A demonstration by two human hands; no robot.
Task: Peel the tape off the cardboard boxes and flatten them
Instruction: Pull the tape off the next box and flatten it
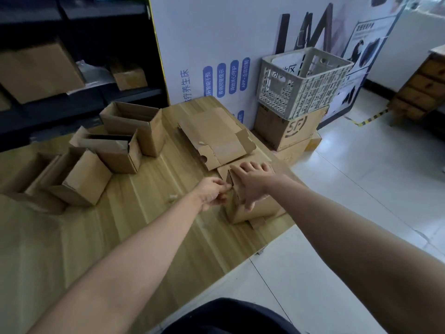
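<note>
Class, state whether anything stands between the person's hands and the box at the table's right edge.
Nothing visible does. The left hand pinches the edge of the box, and the right hand rests flat on it.

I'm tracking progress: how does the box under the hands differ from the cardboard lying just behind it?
The near box stands up with volume; the far cardboard lies unfolded and flat. The near box is being handled, with the right hand pressing its top and the left hand pinching its edge; the far cardboard is untouched. Both are plain brown cardboard on the wooden table.
</note>
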